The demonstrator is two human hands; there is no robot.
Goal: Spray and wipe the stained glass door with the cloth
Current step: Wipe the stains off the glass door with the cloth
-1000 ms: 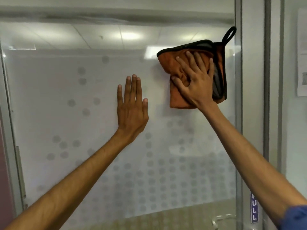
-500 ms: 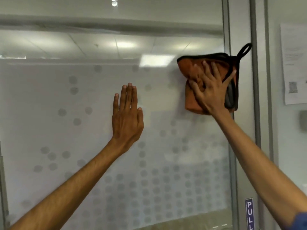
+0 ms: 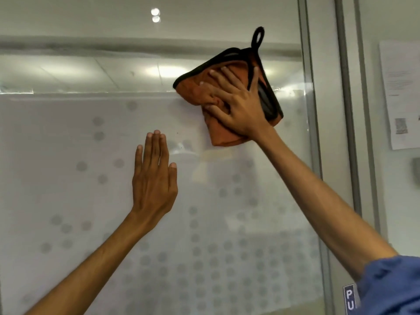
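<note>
The glass door (image 3: pixel 68 155) fills the view, frosted with grey dots below a clear upper strip. An orange cloth (image 3: pixel 223 135) with black trim and a black hanging loop is bunched against the glass at upper right, across the frosted film's top edge. My right hand (image 3: pixel 236 110) presses flat on the cloth, fingers spread. My left hand (image 3: pixel 154 178) lies flat on the frosted glass lower left of the cloth, fingers together, holding nothing. No spray bottle is in view.
The door's metal frame (image 3: pixel 311 133) runs vertically just right of the cloth. A blue PULL sticker (image 3: pixel 350 300) sits low on the frame. A paper notice (image 3: pixel 400 94) hangs on the wall at far right.
My right hand has slid the cloth left and away from the frame, turning it so the loop now points up. The view has tilted. My left hand stays flat on the glass.
</note>
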